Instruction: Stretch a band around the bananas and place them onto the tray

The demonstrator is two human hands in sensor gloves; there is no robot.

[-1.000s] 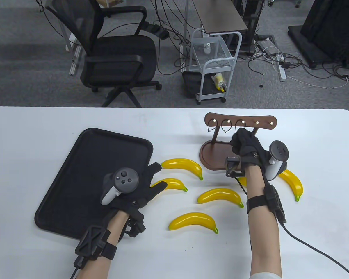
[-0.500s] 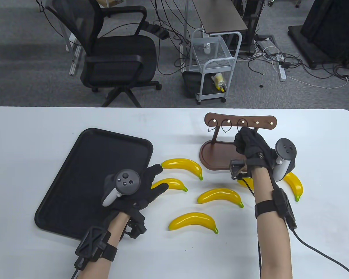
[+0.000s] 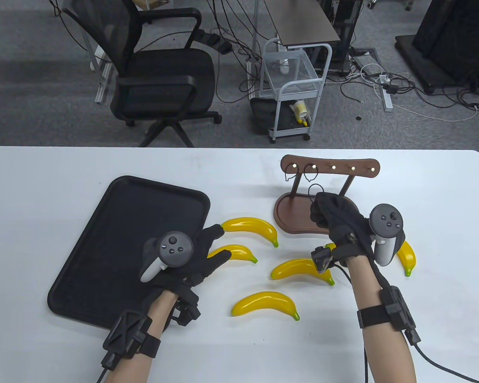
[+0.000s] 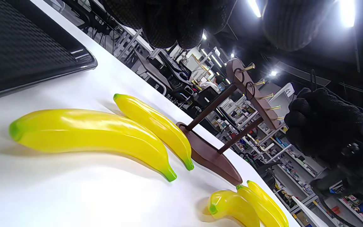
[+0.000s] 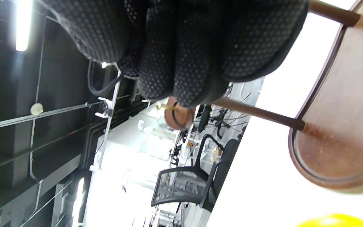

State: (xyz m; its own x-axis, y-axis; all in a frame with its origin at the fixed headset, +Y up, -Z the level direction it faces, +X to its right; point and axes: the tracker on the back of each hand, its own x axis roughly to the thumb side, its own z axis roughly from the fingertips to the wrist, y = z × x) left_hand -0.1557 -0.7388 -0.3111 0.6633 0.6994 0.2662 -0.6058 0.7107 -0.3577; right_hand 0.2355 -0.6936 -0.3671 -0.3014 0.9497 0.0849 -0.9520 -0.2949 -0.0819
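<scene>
Several yellow bananas lie loose on the white table: one (image 3: 250, 227) near the tray's corner, one (image 3: 237, 253) just below it, one (image 3: 301, 269) in the middle, one (image 3: 265, 304) nearest me, and one (image 3: 408, 257) partly hidden behind my right wrist. My right hand (image 3: 319, 209) is curled in front of the wooden peg rack (image 3: 329, 166) and pinches a thin black band (image 3: 315, 187), whose loop sticks up above the knuckles. Two bands (image 3: 290, 173) still hang on the rack's left pegs. My left hand (image 3: 217, 244) lies with fingers straight, its tips over the second banana. The black tray (image 3: 115, 223) holds nothing.
The rack's brown oval base (image 3: 291, 211) stands just right of the bananas. Cables run from both wrists toward the table's near edge. Beyond the far edge are an office chair (image 3: 159, 76) and a small white cart (image 3: 293, 91).
My right hand has taken the third band off its peg and drawn back toward me, down in front of the rack. The left hand has barely moved.
</scene>
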